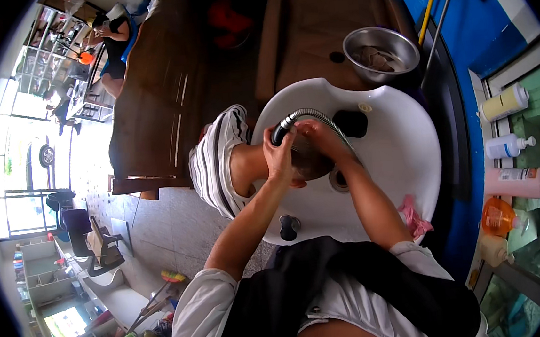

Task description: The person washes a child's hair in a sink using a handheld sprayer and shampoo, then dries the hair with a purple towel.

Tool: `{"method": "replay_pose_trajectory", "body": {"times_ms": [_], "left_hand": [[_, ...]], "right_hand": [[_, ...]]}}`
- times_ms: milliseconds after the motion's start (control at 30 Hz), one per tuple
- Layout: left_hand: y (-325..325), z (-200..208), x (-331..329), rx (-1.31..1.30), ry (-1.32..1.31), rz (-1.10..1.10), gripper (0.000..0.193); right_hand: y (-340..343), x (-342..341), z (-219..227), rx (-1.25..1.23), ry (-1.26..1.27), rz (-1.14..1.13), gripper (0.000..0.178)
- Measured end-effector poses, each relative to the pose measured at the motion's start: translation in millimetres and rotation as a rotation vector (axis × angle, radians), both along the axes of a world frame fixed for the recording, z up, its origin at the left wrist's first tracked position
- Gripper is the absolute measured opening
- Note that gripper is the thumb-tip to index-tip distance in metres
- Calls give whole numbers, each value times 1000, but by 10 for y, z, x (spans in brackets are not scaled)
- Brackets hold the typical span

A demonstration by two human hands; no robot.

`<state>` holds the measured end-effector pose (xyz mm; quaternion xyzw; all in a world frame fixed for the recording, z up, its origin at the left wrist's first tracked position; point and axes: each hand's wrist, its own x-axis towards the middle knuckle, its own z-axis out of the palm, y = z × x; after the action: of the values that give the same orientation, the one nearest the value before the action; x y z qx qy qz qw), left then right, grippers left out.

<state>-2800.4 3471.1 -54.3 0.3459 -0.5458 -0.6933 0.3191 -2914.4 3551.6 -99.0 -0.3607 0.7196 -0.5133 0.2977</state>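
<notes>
My left hand (278, 157) is closed around a black-handled shower head (281, 131), held beside a person's head (310, 163) that is bent over a white wash basin (430, 145). A ribbed metal hose (320, 114) arcs from the shower head past my right wrist. Against the far side of the wet dark hair rests my right hand (318, 137), its fingers bent and partly hidden, holding nothing visible. The person wears a black-and-white striped top (208, 164) and leans in from the left. Whether water flows cannot be made out.
A black tap knob (289, 227) and a pink cloth (413, 215) are on the basin. Beyond it, a steel bowl (381, 54) stands on a brown padded seat (328, 22). Several bottles (504, 102) line the right ledge. A brown cabinet (155, 108) is left.
</notes>
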Motion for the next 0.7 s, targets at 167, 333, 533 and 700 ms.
{"method": "replay_pose_trajectory", "body": {"times_ms": [167,333,533,700], "left_hand": [[2,14,-13,-13,-9,-8,38],[-47,5,44,13,23,26,38],[22,2,-9,71,125,0,42],[-38,-7,120,-33,-22,24,40]], "right_hand": [[246,-87,-575,-105,-1265,-263,37],[367,516,-182,-283,-1169,-756,35],[399,774,151,-163,781,-109,43],[-31,273,742,206,424,288,31]]}}
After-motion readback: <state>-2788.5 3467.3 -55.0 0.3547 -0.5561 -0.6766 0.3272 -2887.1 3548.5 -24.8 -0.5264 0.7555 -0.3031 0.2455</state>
